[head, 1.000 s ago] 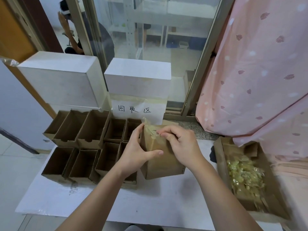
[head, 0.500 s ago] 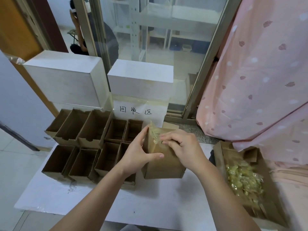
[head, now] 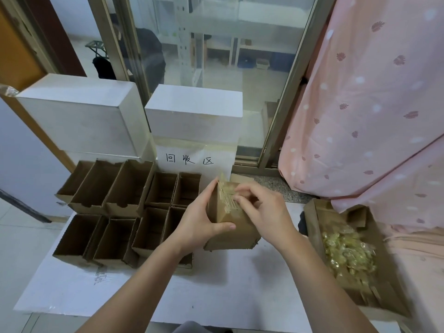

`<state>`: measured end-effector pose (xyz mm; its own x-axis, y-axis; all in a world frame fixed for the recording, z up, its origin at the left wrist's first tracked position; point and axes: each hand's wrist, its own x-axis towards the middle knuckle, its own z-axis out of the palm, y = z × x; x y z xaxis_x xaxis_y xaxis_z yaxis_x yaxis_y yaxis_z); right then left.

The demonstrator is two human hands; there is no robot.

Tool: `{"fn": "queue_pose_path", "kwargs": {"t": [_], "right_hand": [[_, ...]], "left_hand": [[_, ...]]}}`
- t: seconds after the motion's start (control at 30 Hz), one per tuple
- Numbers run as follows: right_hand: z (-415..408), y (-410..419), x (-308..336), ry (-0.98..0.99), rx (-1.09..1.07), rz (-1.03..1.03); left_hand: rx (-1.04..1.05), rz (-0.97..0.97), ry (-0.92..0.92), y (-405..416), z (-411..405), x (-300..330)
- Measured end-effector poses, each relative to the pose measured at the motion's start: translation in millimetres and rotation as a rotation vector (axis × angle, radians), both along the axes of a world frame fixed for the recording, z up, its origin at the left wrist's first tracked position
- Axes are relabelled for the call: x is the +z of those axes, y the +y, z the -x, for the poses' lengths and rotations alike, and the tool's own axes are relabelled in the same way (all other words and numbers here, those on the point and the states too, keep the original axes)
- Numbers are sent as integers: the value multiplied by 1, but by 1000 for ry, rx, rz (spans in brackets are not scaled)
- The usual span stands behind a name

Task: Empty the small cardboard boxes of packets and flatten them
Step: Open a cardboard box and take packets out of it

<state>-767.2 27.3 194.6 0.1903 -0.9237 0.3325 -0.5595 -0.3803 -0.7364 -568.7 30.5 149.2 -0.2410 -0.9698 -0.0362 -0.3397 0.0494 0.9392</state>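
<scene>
Fingers curled on taped box

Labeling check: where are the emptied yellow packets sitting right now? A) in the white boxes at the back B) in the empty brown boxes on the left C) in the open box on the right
C: the yellow packets lie heaped in the open cardboard box at the table's right edge.

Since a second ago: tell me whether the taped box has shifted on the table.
No. The box stays put, still beside the empty boxes and just below the sign's right end; the left hand grips it.
</scene>
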Motion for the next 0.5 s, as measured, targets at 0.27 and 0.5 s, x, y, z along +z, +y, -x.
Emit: {"fn": "queue_pose_path", "kwargs": {"t": [0.27, 0.5], "right_hand": [[15, -6, 9, 96, 185, -63], [20, -4, 15, 114, 81, 73]], "left_hand": [[-24, 46, -37, -6, 2, 2], [-74, 110, -102, -12, 6, 11]]}}
